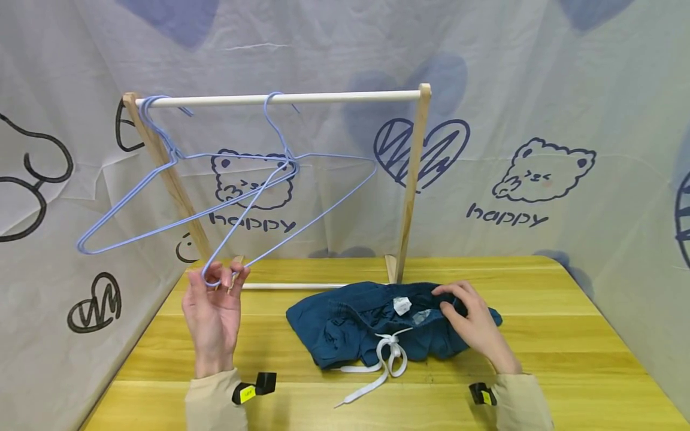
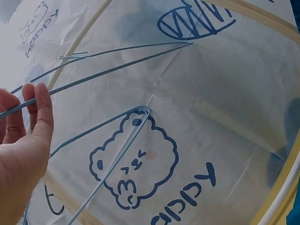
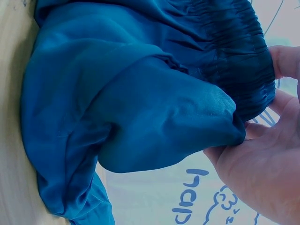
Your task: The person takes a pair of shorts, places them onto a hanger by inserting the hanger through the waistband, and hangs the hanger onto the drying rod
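Observation:
My left hand (image 1: 212,323) pinches the near lower corner of a light-blue wire hanger (image 2: 112,70), whose hook hangs over the rack's white rail (image 1: 345,97). In the head view this hanger is swung round toward me. Dark teal drawstring shorts (image 1: 345,329) lie bunched on the table, waist opening upward, with a white bow (image 1: 388,353) at the front. On their right side my right hand (image 1: 474,323) grips the elastic waistband (image 3: 243,61), thumb and fingers on either side of the edge. A white label (image 1: 401,306) shows inside the waist.
More light-blue hangers (image 1: 124,200) hang together at the rail's left end. The rack's wooden right post (image 1: 412,179) stands behind the shorts, and a white lower bar (image 1: 291,286) runs near the table's back edge. The wood-grain table (image 1: 566,347) meets a printed cloth backdrop (image 1: 334,54).

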`<control>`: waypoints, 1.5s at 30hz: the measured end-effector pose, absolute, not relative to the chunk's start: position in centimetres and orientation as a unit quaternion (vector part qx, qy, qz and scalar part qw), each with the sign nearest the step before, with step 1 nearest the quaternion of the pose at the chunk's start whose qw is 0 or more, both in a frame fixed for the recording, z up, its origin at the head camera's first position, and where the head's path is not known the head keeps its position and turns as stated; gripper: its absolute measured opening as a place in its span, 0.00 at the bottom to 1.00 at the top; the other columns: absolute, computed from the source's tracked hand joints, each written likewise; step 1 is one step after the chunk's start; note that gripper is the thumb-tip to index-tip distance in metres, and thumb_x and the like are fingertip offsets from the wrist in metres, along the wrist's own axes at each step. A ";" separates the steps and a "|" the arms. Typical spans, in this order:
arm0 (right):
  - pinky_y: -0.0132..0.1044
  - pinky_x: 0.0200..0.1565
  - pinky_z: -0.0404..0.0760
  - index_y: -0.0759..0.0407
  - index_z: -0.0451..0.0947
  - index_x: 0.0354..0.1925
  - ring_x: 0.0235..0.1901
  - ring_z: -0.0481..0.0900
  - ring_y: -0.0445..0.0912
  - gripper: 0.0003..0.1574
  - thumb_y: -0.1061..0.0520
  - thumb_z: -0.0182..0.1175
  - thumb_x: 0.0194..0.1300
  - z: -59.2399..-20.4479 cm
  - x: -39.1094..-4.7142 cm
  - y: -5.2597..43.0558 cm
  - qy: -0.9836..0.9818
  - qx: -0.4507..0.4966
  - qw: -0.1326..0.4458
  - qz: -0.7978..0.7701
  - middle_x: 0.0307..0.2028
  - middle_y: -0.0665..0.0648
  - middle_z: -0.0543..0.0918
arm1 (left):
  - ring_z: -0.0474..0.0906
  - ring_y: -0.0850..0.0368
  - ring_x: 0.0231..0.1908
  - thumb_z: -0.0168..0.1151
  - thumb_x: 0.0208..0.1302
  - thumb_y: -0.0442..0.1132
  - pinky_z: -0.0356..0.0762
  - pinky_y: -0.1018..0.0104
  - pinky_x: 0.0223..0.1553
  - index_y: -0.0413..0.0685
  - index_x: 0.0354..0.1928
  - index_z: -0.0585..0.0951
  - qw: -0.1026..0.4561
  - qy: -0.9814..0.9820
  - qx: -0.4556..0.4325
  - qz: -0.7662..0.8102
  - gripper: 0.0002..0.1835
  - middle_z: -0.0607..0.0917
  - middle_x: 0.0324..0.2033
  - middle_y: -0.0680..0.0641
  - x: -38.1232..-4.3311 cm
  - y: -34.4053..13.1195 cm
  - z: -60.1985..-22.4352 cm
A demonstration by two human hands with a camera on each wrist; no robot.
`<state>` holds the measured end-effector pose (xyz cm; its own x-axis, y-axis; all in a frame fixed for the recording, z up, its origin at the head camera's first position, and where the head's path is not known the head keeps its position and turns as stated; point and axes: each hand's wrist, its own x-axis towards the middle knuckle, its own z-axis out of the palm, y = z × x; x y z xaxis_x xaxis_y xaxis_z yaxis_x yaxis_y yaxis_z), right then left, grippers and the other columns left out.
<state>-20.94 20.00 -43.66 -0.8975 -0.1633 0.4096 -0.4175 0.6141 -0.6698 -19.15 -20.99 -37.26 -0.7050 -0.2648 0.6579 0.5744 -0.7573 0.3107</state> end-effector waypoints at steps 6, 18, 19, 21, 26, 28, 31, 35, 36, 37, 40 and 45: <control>0.57 0.53 0.74 0.59 0.81 0.51 0.53 0.77 0.57 0.14 0.65 0.55 0.70 -43.5 -20.9 19.9 -0.884 0.164 0.153 0.410 0.49 0.61 0.79 | 0.85 0.49 0.43 0.43 0.80 0.39 0.84 0.59 0.55 0.27 0.47 0.81 0.228 -0.318 -0.311 -0.866 0.21 0.79 0.26 0.43 -18.8 -20.5 -36.8; 0.57 0.53 0.73 0.60 0.81 0.51 0.52 0.76 0.57 0.14 0.66 0.55 0.69 -43.6 -21.1 19.9 -0.883 0.168 0.152 0.412 0.49 0.61 0.79 | 0.85 0.51 0.46 0.40 0.81 0.34 0.82 0.61 0.59 0.31 0.49 0.79 0.223 -0.364 -0.302 -0.853 0.18 0.83 0.29 0.44 -18.6 -19.6 -36.7; 0.57 0.53 0.73 0.60 0.81 0.51 0.52 0.76 0.57 0.14 0.66 0.55 0.69 -43.6 -21.1 19.9 -0.883 0.168 0.152 0.412 0.49 0.61 0.79 | 0.85 0.51 0.47 0.40 0.81 0.34 0.81 0.61 0.59 0.31 0.49 0.79 0.222 -0.366 -0.302 -0.852 0.18 0.83 0.29 0.44 -18.6 -19.6 -36.8; 0.57 0.53 0.73 0.60 0.81 0.51 0.52 0.77 0.57 0.14 0.66 0.55 0.69 -43.6 -21.1 19.9 -0.883 0.168 0.151 0.412 0.49 0.61 0.79 | 0.85 0.51 0.47 0.40 0.81 0.34 0.81 0.61 0.60 0.31 0.50 0.79 0.222 -0.369 -0.302 -0.851 0.18 0.83 0.30 0.44 -18.7 -19.5 -36.8; 0.57 0.54 0.73 0.60 0.81 0.51 0.52 0.76 0.58 0.14 0.65 0.55 0.70 -43.5 -21.1 20.0 -0.883 0.165 0.149 0.413 0.49 0.61 0.79 | 0.85 0.50 0.49 0.40 0.81 0.35 0.80 0.59 0.62 0.31 0.51 0.78 0.221 -0.370 -0.300 -0.851 0.17 0.83 0.30 0.44 -18.7 -19.3 -36.9; 0.57 0.54 0.73 0.60 0.81 0.51 0.52 0.76 0.58 0.14 0.65 0.55 0.70 -43.5 -21.1 20.0 -0.883 0.164 0.148 0.413 0.49 0.61 0.78 | 0.85 0.50 0.49 0.40 0.81 0.35 0.79 0.59 0.62 0.31 0.52 0.78 0.220 -0.368 -0.298 -0.853 0.17 0.83 0.30 0.44 -18.7 -19.2 -36.9; 0.57 0.54 0.73 0.59 0.81 0.51 0.53 0.76 0.58 0.14 0.65 0.55 0.70 -43.4 -21.0 20.0 -0.883 0.163 0.147 0.414 0.49 0.61 0.78 | 0.85 0.50 0.50 0.40 0.81 0.35 0.78 0.59 0.63 0.32 0.52 0.78 0.219 -0.366 -0.296 -0.854 0.17 0.83 0.30 0.44 -18.7 -18.9 -36.8; 0.57 0.54 0.73 0.58 0.82 0.51 0.53 0.76 0.57 0.14 0.65 0.55 0.70 -43.4 -21.0 20.0 -0.883 0.163 0.149 0.415 0.49 0.61 0.79 | 0.85 0.50 0.50 0.40 0.81 0.36 0.78 0.59 0.63 0.32 0.53 0.78 0.221 -0.365 -0.290 -0.857 0.17 0.84 0.30 0.44 -18.6 -18.6 -36.7; 0.58 0.54 0.73 0.57 0.82 0.51 0.53 0.76 0.57 0.14 0.65 0.55 0.70 -43.4 -21.0 20.0 -0.882 0.164 0.150 0.415 0.49 0.60 0.79 | 0.85 0.50 0.50 0.40 0.81 0.36 0.78 0.58 0.63 0.32 0.53 0.78 0.222 -0.364 -0.289 -0.857 0.17 0.84 0.30 0.44 -18.5 -18.5 -36.7; 0.57 0.54 0.73 0.57 0.82 0.51 0.53 0.76 0.57 0.14 0.65 0.55 0.70 -43.5 -21.0 20.0 -0.883 0.164 0.150 0.414 0.49 0.61 0.79 | 0.85 0.51 0.50 0.40 0.81 0.36 0.78 0.58 0.63 0.32 0.53 0.78 0.223 -0.364 -0.288 -0.857 0.17 0.84 0.30 0.44 -18.5 -18.5 -36.7; 0.58 0.54 0.73 0.58 0.82 0.51 0.53 0.76 0.58 0.14 0.65 0.55 0.70 -43.6 -21.0 20.0 -0.882 0.164 0.148 0.415 0.49 0.61 0.78 | 0.85 0.51 0.50 0.40 0.81 0.35 0.78 0.58 0.63 0.32 0.53 0.78 0.224 -0.359 -0.288 -0.859 0.17 0.84 0.30 0.44 -18.4 -18.3 -36.6; 0.58 0.54 0.73 0.58 0.81 0.51 0.53 0.76 0.58 0.14 0.65 0.55 0.70 -43.7 -21.0 20.1 -0.882 0.164 0.148 0.416 0.49 0.61 0.78 | 0.86 0.51 0.50 0.41 0.81 0.36 0.78 0.58 0.63 0.33 0.53 0.78 0.225 -0.354 -0.280 -0.864 0.17 0.84 0.30 0.44 -18.1 -17.9 -36.2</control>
